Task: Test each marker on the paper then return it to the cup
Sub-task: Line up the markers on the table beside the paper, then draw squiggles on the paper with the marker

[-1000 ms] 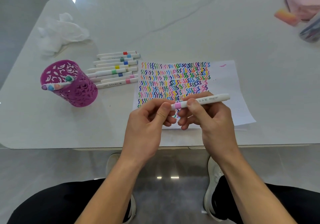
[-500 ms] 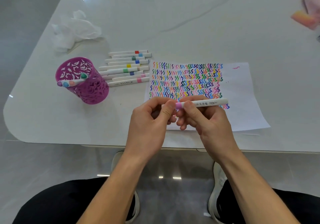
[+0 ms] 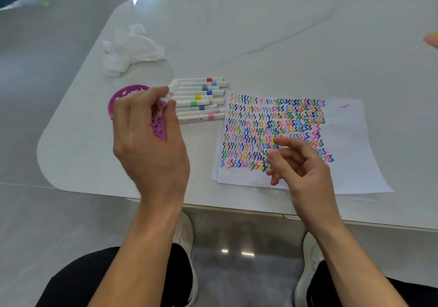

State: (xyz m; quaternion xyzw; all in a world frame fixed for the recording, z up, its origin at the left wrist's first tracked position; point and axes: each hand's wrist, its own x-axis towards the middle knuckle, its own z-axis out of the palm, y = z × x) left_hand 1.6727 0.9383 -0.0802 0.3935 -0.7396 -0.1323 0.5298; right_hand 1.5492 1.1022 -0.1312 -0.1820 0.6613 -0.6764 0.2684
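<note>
Hands work apart: the left hand (image 3: 147,145) pinches a white marker (image 3: 171,91) with a purple band, and the right hand (image 3: 301,167) holds nothing, fingers loosely curled. A crumpled tissue (image 3: 132,48) lies at the far left of the white bench (image 3: 260,34), and a row of capped markers (image 3: 201,100) sits between the purple cup (image 3: 125,93) and the paper (image 3: 343,140) covered in coloured squiggles. The left hand hides most of the cup. The held marker is tilted over the cup's rim, its far end pointing up and away. The right hand hovers over the paper's near edge, palm turned leftward.
</note>
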